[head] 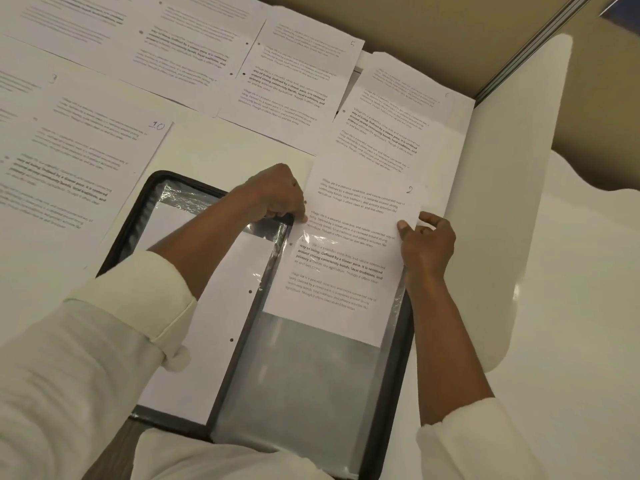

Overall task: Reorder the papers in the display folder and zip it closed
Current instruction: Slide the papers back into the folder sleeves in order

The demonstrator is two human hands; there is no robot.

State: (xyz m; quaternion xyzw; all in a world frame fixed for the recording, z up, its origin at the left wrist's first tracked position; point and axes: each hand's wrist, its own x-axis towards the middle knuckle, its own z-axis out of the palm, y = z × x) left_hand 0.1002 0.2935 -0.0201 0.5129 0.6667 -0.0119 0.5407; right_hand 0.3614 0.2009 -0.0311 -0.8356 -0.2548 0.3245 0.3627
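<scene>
The folder (394, 375) is lying open on the white table (554, 306), its black zip rim framing both halves. Sheet 2 (353, 237) is sitting partway inside the clear sleeve (304, 375) on the right half. Its lower part is showing under the plastic, while its upper part, with the handwritten number, is sticking out past the top of the folder.

The left hand (277, 192) is reaching across the folder with its fingers curled tight. Its fingertips (299, 217) are pinching the sleeve at its mouth, right against the left edge of sheet 2. Whether they are catching the paper as well cannot be told.

The right hand (429, 244) is gripping sheet 2 by its right edge. The thumb (403, 226) is lying flat on the printed face, and the other fingers are curling round behind the paper. Both forearms are coming out of rolled white sleeves.

On the left half of the folder, a blank sheet (221, 306) with punch holes along its right edge is lying under crinkled plastic.

More printed pages are lying spread over the table beyond the folder. Sheet 10 (86, 168) is lying to the left, sheet 5 (298, 81) is lying further back, and sheet 6 (391, 126) is lying just above sheet 2, which is overlapping its lower end.
</scene>
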